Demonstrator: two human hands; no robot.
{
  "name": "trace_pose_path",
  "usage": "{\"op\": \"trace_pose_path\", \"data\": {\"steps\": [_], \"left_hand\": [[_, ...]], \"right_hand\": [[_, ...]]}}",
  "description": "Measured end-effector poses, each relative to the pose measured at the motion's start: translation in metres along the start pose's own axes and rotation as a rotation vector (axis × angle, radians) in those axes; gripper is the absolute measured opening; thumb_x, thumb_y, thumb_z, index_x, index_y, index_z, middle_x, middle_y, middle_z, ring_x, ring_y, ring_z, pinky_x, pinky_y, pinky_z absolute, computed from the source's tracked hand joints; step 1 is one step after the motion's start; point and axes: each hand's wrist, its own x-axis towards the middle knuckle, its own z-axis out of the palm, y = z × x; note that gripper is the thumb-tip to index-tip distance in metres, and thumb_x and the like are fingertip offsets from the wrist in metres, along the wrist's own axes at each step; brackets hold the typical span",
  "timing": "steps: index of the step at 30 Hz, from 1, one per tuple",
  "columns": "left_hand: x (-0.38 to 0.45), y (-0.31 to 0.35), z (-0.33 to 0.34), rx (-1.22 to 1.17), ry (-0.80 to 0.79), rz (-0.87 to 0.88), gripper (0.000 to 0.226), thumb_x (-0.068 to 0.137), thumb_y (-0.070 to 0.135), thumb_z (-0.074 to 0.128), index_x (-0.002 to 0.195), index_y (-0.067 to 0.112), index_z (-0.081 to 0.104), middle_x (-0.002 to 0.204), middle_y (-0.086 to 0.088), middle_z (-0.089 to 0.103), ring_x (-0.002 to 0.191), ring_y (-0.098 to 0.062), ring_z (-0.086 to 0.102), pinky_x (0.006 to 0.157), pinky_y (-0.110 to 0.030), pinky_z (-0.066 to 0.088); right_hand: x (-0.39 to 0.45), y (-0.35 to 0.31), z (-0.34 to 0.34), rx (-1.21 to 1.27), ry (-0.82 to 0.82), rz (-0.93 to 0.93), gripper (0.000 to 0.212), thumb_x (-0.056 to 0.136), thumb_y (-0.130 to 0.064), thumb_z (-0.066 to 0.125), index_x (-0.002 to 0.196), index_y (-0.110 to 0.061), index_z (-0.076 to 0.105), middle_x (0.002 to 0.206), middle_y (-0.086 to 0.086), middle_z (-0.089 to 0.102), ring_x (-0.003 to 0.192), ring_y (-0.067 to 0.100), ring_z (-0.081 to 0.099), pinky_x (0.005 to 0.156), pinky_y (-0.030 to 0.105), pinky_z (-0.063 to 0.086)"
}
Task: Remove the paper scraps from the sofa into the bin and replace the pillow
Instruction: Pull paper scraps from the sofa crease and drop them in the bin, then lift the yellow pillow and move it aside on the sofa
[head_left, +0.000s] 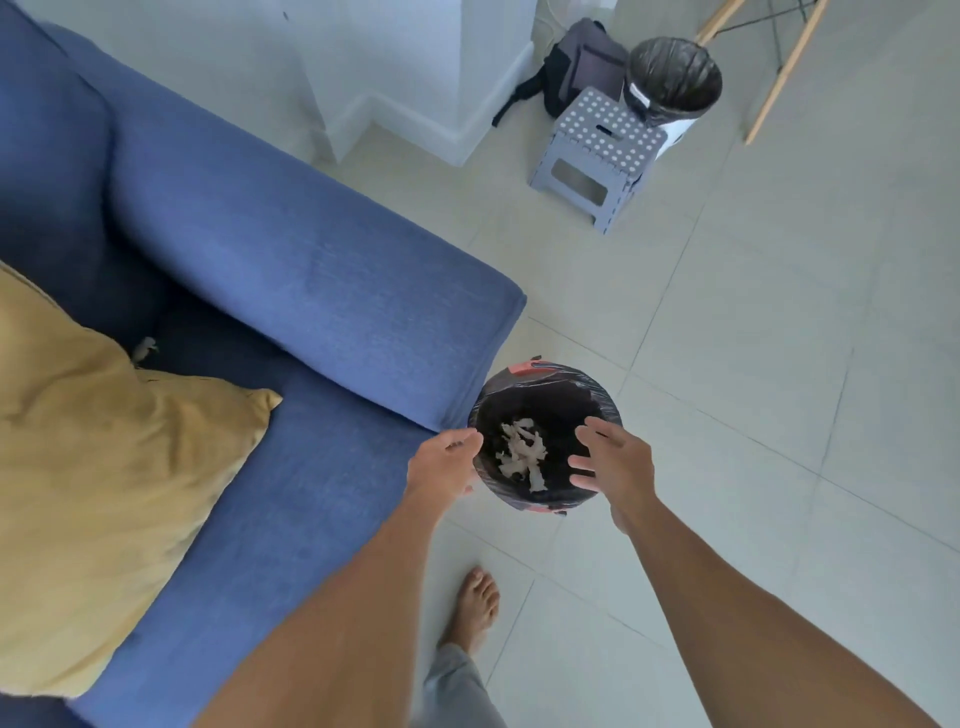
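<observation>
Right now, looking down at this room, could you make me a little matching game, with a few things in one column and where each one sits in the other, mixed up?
Things:
1. yellow pillow
2. paper scraps
3. folding step stool
4. stray scrap

Places:
A. on the floor by the white wall, beside a second lined bin
B. on the sofa seat, just past the pillow's edge
C. lying on the sofa seat, at the left
D. inside the black-lined bin between the two hands

Pairs: 1-C, 2-D, 3-A, 4-B
</observation>
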Motion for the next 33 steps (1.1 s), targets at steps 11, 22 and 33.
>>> {"op": "trace_pose_path", "data": {"steps": [11,22,33], "left_hand": [[-0.111,-0.035,-0.180,-0.100,0.320,0.100,0.048,0.094,0.058,0.054,0.125,0.024,0.069,0.120,-0.012,0.072,0.105,-0.035,0.069,0.096,-0.045,0.061],[-0.185,-0.138,-0.363,-0.566,0.858,0.054,0.074,0.103,0.072,0.037,0.164,0.031,0.038,0.167,0.005,0.044,0.154,-0.024,0.040,0.122,-0.044,0.031],[-0.108,-0.185,-0.433,-1.064,0.816,-0.081,0.042,0.106,0.054,0.032,0.140,0.044,0.055,0.158,0.008,0.046,0.149,-0.019,0.040,0.122,-0.040,0.028]], "right_hand": [[-0.143,-0.062,0.128,-0.152,-0.280,-0.247,0.005,0.096,-0.029,0.071,0.092,-0.027,0.073,0.116,0.009,0.078,0.096,0.029,0.077,0.088,0.043,0.066],[-0.240,-0.100,0.302,-0.444,-0.733,-0.377,0.082,0.095,-0.077,0.045,0.157,-0.024,0.050,0.152,0.000,0.057,0.142,0.020,0.050,0.118,0.041,0.036],[-0.205,-0.110,0.421,-0.553,-0.852,-0.328,0.078,0.098,-0.082,0.019,0.158,-0.038,0.044,0.147,-0.017,0.054,0.141,0.006,0.045,0.113,0.035,0.025]]}}
